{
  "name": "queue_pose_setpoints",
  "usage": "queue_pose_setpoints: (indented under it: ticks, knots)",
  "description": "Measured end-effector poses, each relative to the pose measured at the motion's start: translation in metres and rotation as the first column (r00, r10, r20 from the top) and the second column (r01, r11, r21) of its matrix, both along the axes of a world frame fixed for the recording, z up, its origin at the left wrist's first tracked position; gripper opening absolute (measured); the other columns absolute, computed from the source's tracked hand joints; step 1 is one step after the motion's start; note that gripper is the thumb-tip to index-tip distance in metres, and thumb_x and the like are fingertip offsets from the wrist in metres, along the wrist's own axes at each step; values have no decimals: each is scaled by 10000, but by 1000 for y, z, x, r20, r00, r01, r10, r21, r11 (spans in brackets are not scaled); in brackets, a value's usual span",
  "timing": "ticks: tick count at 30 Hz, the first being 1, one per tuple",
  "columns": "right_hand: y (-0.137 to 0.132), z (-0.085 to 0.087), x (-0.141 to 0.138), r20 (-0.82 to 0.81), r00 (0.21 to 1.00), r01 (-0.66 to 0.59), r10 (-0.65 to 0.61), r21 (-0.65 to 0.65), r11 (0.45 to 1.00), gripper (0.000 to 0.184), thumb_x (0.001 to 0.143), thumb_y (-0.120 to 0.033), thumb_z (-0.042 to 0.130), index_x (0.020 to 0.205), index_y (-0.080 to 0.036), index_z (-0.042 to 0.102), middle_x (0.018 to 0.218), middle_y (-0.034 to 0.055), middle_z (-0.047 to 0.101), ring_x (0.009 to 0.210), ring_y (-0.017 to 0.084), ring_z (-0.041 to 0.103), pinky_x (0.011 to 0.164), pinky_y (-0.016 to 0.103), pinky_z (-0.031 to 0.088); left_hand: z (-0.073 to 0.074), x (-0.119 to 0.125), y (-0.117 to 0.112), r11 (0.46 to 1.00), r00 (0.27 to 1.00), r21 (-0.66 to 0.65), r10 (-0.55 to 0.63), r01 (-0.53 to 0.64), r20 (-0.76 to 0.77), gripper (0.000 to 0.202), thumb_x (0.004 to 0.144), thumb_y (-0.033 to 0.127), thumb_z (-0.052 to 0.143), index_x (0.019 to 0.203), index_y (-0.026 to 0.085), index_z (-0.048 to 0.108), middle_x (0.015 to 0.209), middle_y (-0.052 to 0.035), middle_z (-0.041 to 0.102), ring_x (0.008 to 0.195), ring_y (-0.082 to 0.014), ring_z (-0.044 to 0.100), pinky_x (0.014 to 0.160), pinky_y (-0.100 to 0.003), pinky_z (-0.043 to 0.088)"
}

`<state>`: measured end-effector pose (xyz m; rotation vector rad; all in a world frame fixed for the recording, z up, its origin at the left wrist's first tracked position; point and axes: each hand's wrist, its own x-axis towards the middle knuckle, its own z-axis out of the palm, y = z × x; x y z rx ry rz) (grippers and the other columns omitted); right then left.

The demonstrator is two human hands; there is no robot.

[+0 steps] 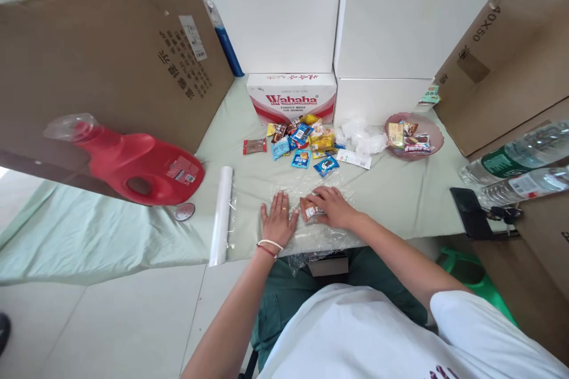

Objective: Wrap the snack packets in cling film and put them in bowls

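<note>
My left hand (278, 222) lies flat with fingers stretched out on a sheet of clear plastic wrap (249, 213). To its right, my right hand (334, 206) has its fingers closed over the edge of a small orange-brown snack packet (310, 209), which rests on the wrap. The hand hides the packet's right part. At the left end of the sheet lies the white roll of plastic wrap (221, 216). Beyond the hands is a pile of small wrapped snacks (302, 136) in blue, yellow, red and brown.
A pink bowl (438, 141) of wrapped snacks stands at the right, beside crumpled clear plastic (362, 133). White boxes (377, 18) and a Wahaha carton (291, 98) line the back. A red jug (146, 169) is left; water bottles (511, 160) and a phone (469, 213) are right.
</note>
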<state>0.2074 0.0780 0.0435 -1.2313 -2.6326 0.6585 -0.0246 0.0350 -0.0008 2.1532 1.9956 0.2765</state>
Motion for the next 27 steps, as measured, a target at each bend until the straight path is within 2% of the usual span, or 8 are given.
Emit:
queue_pose_setpoints:
  ticks: [4,7,9,13,16,21,23,27]
  knots:
    - [-26,8,55,-236,970,49,-50,-11,999,709,979,-404,643,1612,-259,362,1582,174,423,1464,311,401,1198,547,379,17,-22,-17,996,998,90,-30,26,50,674,959,286,430,1622,186,361,1706,-131,287,1611,-301,215,1285,-633,158]
    - [-58,7,97,-212,977,-22,-1,-106,994,802,927,-489,716,1615,-281,359,1590,164,426,1468,314,419,1197,528,411,26,-41,-46,939,940,107,-334,325,70,816,779,78,455,1579,237,445,1672,-77,386,1611,-244,222,1317,-584,64]
    - [-79,-2,113,-138,990,-20,1,-137,990,824,885,-457,769,1601,-291,395,1619,161,406,1485,333,400,1201,554,403,26,-50,-65,871,864,41,-492,490,105,886,702,64,494,1570,239,458,1661,-80,406,1598,-250,267,1320,-583,56]
    - [-96,-18,116,-139,988,59,-71,-91,994,395,974,-286,628,1367,-272,662,1537,148,522,1406,319,487,1162,576,428,17,-55,-85,838,830,-21,-536,545,157,659,837,220,600,1493,259,548,1639,-106,442,1558,-298,357,1299,-633,115]
    - [-81,-10,109,-242,970,1,-34,-136,991,260,1032,-311,525,1124,-255,762,1291,130,693,1251,281,597,1088,513,492,9,-52,-79,897,867,41,-436,440,243,337,990,301,497,1256,277,703,1457,-82,652,1443,-248,522,1287,-594,209]
    - [-20,15,101,-243,956,84,-166,-313,946,367,1058,-430,449,1119,-218,743,1008,80,761,932,221,698,887,369,565,6,-41,-38,991,912,117,-104,62,397,332,1014,311,414,922,232,723,986,-79,781,1130,-231,687,1109,-474,471]
    - [8,20,95,-115,970,166,-214,-330,929,336,1032,-389,488,1176,-202,728,1020,72,766,892,217,703,843,338,560,9,-38,-20,977,936,129,120,-171,330,268,958,358,503,864,218,711,953,-113,748,1122,-298,659,1035,-501,501]
    - [55,34,73,185,956,253,-228,-125,959,335,949,-275,607,1255,-182,705,1129,128,741,964,256,698,852,333,522,26,-42,-11,841,879,265,424,-471,219,286,879,375,594,1045,172,709,1110,-171,689,1164,-376,587,1014,-567,477]
